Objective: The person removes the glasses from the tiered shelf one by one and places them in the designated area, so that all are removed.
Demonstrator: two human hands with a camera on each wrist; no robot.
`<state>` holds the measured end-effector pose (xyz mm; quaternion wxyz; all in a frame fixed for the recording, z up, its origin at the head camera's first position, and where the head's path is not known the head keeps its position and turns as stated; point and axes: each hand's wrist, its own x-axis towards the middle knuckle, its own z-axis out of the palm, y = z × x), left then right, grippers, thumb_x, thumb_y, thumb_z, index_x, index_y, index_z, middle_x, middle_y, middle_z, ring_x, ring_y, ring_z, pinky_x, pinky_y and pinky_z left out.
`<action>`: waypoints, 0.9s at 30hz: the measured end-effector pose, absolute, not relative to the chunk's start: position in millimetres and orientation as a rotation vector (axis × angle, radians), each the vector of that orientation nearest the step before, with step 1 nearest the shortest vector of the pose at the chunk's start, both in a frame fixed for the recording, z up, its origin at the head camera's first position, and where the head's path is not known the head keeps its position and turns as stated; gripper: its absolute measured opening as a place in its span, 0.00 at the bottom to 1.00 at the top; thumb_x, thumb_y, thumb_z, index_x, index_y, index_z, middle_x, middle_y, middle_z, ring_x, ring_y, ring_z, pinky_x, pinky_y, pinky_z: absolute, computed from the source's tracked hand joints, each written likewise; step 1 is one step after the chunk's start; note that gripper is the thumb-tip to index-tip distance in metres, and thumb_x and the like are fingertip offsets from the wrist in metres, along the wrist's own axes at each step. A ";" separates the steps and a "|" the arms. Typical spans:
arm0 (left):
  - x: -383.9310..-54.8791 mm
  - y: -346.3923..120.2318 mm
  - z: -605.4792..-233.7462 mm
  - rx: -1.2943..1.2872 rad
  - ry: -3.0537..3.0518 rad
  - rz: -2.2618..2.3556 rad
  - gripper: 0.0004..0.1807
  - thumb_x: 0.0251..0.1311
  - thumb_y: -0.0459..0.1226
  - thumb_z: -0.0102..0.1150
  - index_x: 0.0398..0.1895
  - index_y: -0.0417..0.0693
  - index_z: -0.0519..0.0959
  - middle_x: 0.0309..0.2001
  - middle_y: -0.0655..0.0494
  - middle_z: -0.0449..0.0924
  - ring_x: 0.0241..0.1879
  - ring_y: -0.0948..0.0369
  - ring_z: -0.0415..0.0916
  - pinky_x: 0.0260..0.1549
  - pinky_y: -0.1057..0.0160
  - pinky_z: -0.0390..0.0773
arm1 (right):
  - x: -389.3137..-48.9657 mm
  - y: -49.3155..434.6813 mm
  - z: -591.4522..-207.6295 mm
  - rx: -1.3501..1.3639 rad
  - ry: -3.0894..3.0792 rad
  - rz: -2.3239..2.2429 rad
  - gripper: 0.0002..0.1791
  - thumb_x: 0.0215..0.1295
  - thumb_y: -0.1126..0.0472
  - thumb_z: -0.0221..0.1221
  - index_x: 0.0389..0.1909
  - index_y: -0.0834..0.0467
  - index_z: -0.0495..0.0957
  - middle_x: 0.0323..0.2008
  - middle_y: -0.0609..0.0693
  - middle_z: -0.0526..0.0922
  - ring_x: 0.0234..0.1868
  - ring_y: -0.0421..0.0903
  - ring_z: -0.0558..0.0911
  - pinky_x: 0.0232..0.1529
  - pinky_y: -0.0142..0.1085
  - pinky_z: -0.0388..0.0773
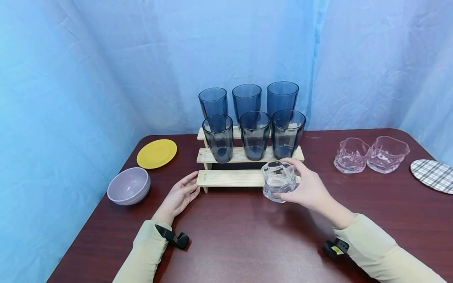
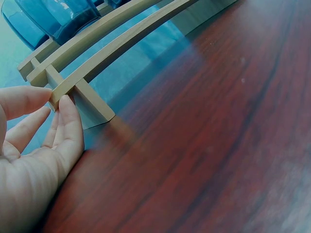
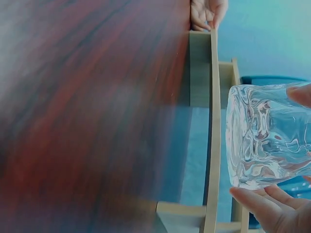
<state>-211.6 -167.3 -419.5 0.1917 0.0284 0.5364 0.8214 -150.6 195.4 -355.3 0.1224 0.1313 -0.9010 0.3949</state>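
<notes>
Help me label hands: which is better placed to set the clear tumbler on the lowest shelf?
Probably the right hand: it holds the clear tumbler near the lowest shelf; the left hand grips that shelf's end.

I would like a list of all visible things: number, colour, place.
Three-tier rack: one, pale wood, centre
Tumblers: six, blue, three each, top and middle tiers
Held glass: one, clear, rack's front right
Wavy glasses: two, clear, pinkish, far right
Plate: one, yellow, far left
Bowl: one, lilac, left
Checked mat: one, whitish, right edge
Table: one, reddish-brown, beneath
Curtain: count unclear, blue, behind
Wrist cameras: two, black, cuffs
Sleeves: two, pale yellow, forearms
Left hand: one, pinching rack's left end
Right hand: one, gripping held glass
</notes>
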 end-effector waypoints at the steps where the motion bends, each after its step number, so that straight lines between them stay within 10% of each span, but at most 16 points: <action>1: -211.7 -167.3 -419.8 0.081 1.506 2.308 0.33 0.67 0.22 0.36 0.74 0.39 0.45 0.47 0.57 0.71 0.42 0.69 0.74 0.42 0.73 0.75 | -150.4 197.6 -355.5 0.379 -2.631 1.149 0.47 0.34 0.56 0.78 0.60 0.53 0.67 0.43 0.58 0.80 0.43 0.53 0.83 0.41 0.44 0.77; 27: -213.2 -167.4 -421.9 0.086 1.512 2.325 0.32 0.67 0.21 0.36 0.74 0.38 0.44 0.45 0.59 0.73 0.40 0.69 0.74 0.41 0.73 0.75 | -148.6 260.7 -350.0 0.227 -2.624 0.924 0.48 0.33 0.53 0.78 0.60 0.55 0.67 0.42 0.60 0.79 0.35 0.41 0.74 0.31 0.34 0.71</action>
